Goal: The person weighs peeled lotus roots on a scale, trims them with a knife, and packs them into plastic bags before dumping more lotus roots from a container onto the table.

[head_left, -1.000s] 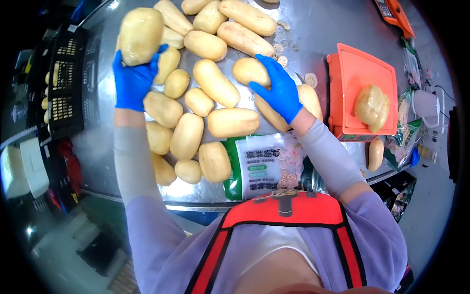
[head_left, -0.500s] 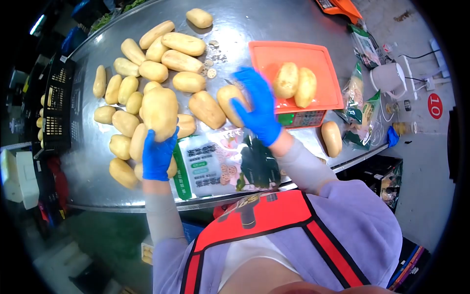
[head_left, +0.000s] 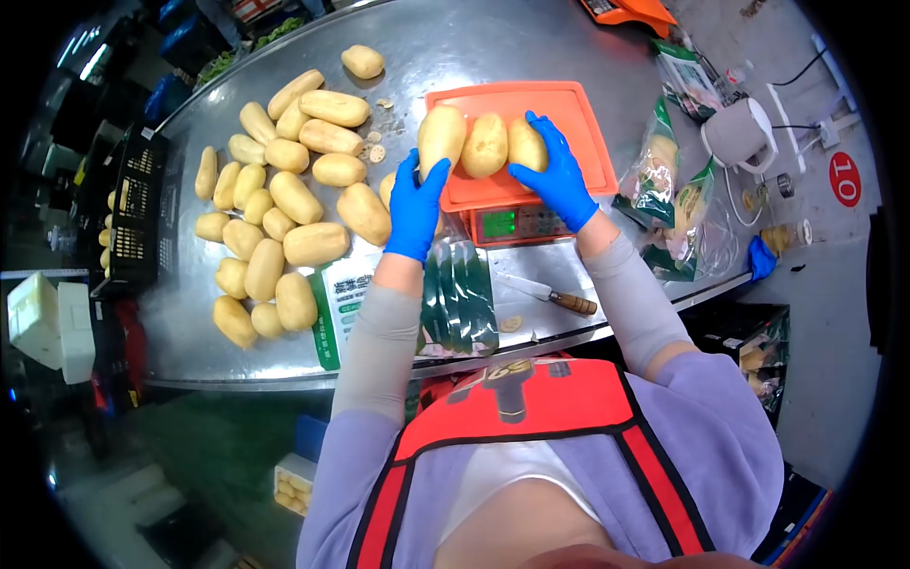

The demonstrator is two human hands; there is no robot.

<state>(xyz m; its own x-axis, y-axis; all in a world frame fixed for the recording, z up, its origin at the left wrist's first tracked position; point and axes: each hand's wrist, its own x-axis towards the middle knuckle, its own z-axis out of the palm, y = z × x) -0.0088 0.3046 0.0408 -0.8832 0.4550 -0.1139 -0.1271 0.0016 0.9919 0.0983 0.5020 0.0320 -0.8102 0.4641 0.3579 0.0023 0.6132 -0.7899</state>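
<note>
My left hand (head_left: 417, 211), in a blue glove, holds a pale, peeled lotus root (head_left: 442, 138) at the left side of the orange tray (head_left: 592, 133). My right hand (head_left: 561, 182), also gloved in blue, grips another lotus root (head_left: 527, 146) between thumb and fingers on the tray's right half. Between the two lies a third lotus root (head_left: 485, 147), touched by neither hand. Under the tray is a scale with a lit green display (head_left: 498, 223). Plastic packing bags (head_left: 460, 299) printed green lie below my left wrist.
Many lotus roots (head_left: 316, 244) are spread over the steel table (head_left: 408, 71) on the left. A knife (head_left: 573, 302) with a wooden handle lies near the front edge. Filled bags (head_left: 656, 161) and a white jug-like container (head_left: 739, 133) stand right. A black crate (head_left: 133, 204) is at the left.
My left hand has carried a lotus root from the pile rightward to the tray. My right hand has left a lotus root on the table and now grips one on the tray. The knife now shows.
</note>
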